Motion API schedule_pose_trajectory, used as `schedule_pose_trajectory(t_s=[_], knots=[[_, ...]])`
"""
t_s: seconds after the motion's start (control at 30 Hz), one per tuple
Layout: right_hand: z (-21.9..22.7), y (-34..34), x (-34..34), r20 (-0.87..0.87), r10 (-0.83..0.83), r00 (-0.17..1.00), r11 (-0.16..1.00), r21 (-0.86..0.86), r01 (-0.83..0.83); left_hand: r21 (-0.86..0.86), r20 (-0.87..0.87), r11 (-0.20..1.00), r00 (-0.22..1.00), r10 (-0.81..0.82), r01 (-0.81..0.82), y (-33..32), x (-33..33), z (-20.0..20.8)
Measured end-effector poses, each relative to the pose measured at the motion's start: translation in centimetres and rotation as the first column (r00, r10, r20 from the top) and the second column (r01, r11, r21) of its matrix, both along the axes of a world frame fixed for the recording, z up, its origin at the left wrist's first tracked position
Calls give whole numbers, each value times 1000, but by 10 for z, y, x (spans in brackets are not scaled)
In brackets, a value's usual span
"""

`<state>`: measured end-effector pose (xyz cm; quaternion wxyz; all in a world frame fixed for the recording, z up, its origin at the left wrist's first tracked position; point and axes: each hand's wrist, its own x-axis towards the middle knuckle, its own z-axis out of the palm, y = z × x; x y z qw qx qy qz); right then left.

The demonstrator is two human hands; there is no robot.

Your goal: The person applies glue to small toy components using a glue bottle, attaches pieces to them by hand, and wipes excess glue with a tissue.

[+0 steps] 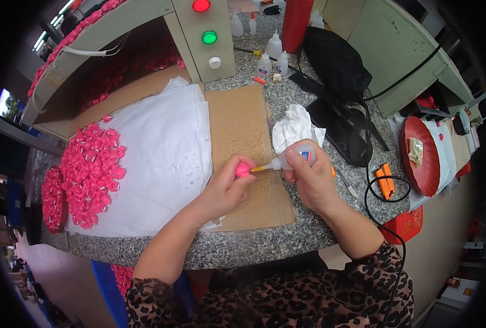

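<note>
Over the brown cardboard sheet (237, 120), my left hand (225, 188) pinches a small round pink piece (243, 169) between thumb and fingers. My right hand (312, 177) is wrapped round a small clear glue bottle (303, 152), tilted so its thin yellow nozzle tip points left and reaches the pink piece. Whether glue is coming out is too small to tell. A heap of glossy pink pieces (92, 169) lies on white paper (161, 147) to the left of my left hand. Crumpled white tissue (297, 128) sits just beyond my right hand.
A pale machine housing (213, 65) with lit buttons stands at the back left, more pink pieces inside. Small glue bottles (264, 64), a black bag (336, 65) and a dark phone-like slab (336, 131) lie behind. To the right are an orange tool (384, 181), a looping black cable and a red tray (418, 172).
</note>
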<state>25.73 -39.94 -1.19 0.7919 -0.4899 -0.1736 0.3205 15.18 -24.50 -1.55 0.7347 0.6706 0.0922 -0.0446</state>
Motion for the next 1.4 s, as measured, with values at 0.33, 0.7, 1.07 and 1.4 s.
schedule_pose_trajectory(t_s=[0.33,0.7,1.07,1.4], knots=[[0,2,-1,14,5,1000,998,-68,-4,68,-30,998,1000,4,-2,1,0,-3],[1,2,-2,70,9,998,995,-101,-2,51,-13,999,1000,13,-12,0,-1,-6],[-3,4,2,-183,77,980,997,34,-72,-63,33,998,999,-11,13,2,-2,-7],[4,2,4,-313,62,948,997,57,-46,242,207,966,978,37,-88,1,-2,-6]])
